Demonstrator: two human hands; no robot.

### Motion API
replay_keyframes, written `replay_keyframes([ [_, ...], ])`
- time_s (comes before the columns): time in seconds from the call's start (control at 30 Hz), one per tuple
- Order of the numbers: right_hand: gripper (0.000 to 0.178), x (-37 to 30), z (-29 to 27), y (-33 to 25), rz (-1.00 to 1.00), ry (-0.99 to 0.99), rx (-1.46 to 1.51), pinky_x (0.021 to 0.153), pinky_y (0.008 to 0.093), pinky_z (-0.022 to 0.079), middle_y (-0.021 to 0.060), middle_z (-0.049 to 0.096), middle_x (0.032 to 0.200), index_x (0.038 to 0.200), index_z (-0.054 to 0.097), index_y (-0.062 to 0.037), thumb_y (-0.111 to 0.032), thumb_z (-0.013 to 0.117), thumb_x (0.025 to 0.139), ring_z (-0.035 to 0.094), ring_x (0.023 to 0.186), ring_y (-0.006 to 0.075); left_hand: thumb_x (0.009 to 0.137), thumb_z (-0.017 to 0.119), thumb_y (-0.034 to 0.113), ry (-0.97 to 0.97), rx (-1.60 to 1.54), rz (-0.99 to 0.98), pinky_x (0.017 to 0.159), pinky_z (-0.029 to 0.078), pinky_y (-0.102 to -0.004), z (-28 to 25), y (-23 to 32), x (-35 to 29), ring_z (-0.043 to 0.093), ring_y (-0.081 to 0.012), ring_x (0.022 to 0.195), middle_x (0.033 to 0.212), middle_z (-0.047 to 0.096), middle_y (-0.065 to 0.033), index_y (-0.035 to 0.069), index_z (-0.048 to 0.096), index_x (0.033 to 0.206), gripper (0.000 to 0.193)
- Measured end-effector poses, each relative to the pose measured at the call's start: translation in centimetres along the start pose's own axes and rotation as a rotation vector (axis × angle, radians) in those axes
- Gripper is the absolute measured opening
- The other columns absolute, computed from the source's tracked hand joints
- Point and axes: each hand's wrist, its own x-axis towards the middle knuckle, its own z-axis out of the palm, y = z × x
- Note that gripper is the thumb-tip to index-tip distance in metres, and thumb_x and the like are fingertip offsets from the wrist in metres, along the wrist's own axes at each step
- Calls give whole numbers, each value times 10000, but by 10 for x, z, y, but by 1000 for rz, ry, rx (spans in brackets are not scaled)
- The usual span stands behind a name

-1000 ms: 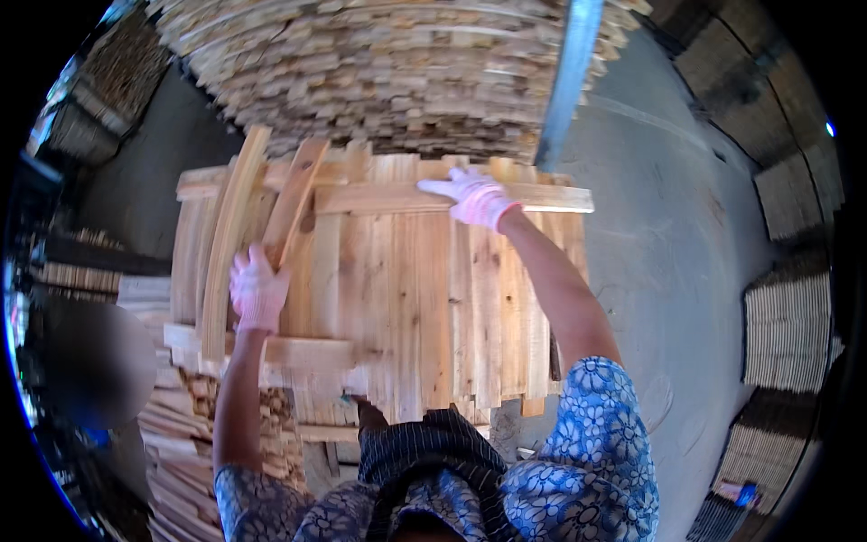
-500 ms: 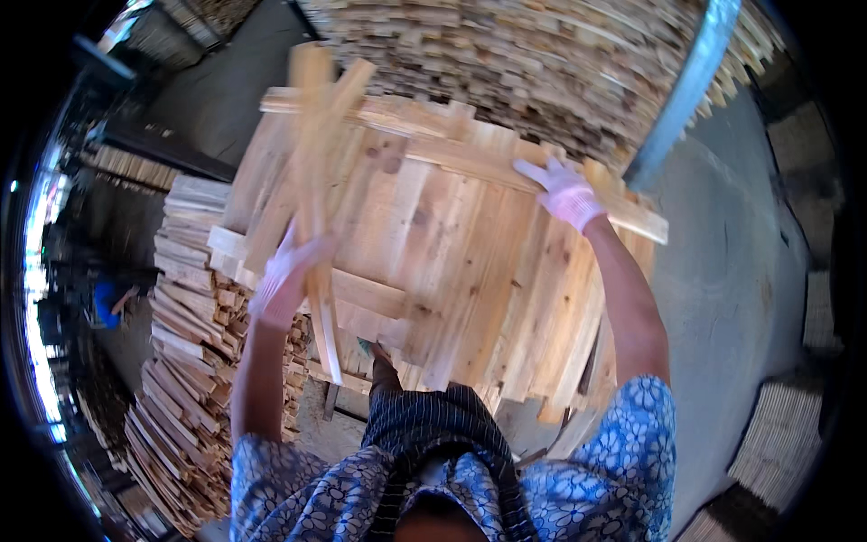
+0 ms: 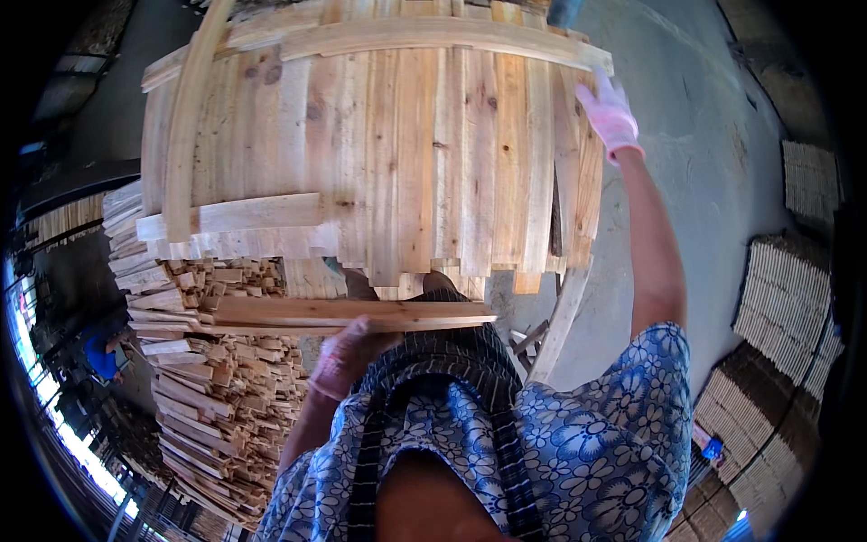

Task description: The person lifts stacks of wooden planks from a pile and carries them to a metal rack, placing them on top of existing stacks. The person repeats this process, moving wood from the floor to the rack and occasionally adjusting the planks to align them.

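My left hand (image 3: 348, 354), in a pale glove, is closed round wooden strips (image 3: 361, 311) held crosswise in front of my waist. More than one strip seems to be in the grip. Off the far right corner of a layer of planks laid side by side (image 3: 397, 163) reaches my gloved right hand (image 3: 610, 112), its fingers stretched out. Its fingertips are at the end of a long strip (image 3: 433, 34) lying across the planks' far ends; whether they touch it I cannot tell. A shorter strip (image 3: 235, 215) crosses the near left, and a slanting strip (image 3: 188, 144) lies along the left side.
Left of the planks stands a big heap of stacked wood strips (image 3: 199, 388). Bundled wood stacks (image 3: 784, 294) line the right side beyond the grey floor (image 3: 695, 181). A person in blue (image 3: 101, 357) is far off at the left. A pale board (image 3: 560, 325) leans near my right side.
My left hand has drawn its strips from above the planks' left side back towards my waist, turning them crosswise. My right hand has shifted to the crosswise strip's right end. The view has tilted nearer.
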Motion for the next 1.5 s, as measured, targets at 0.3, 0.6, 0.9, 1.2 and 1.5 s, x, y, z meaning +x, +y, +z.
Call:
replay_keyframes([
  [0.3, 935, -62, 49, 74, 410, -137, 322, 1151, 436, 351, 258, 490, 1488, 1538, 340, 5, -698, 454, 932, 449, 1402, 399, 930, 744, 319, -357, -374, -26, 999, 578, -495, 74, -48, 113, 621, -380, 1187, 1283, 598, -255, -64, 525, 1300, 576],
  [0.6, 796, -65, 62, 54, 389, -29, 170, 1048, 515, 437, 299, 584, 1348, 1467, 373, -24, -642, 441, 970, 548, 1267, 461, 939, 733, 257, -398, -401, -119, 1024, 560, -524, 75, -70, 102, 567, -381, 1277, 1370, 544, -211, 5, 475, 1375, 566],
  [0.9, 758, -61, 69, 70, 385, -35, 163, 1040, 515, 443, 300, 599, 1326, 1414, 423, -30, -647, 430, 973, 551, 1257, 471, 893, 773, 187, -446, -542, -149, 1030, 563, -525, 119, -92, 176, 588, -417, 1224, 1308, 566, -251, -47, 535, 1247, 487],
  [1.2, 705, -97, 35, -25, -66, -64, -111, 1089, 475, 413, 265, 509, 1428, 1516, 359, -69, -445, 599, 970, 500, 1315, 417, 922, 745, 327, -562, -417, -113, 1070, 523, -409, 85, -78, 93, 603, -269, 1220, 1404, 525, -151, 50, 470, 1406, 622],
  [1.5, 845, -226, -10, -75, -553, -857, -33, 997, 488, 470, 203, 558, 1236, 1573, 340, -212, -438, 741, 864, 563, 1159, 396, 968, 677, 278, -586, 216, 266, 1000, 511, -441, 121, -34, 111, 602, -244, 1179, 1364, 560, -106, 69, 456, 1433, 555],
])
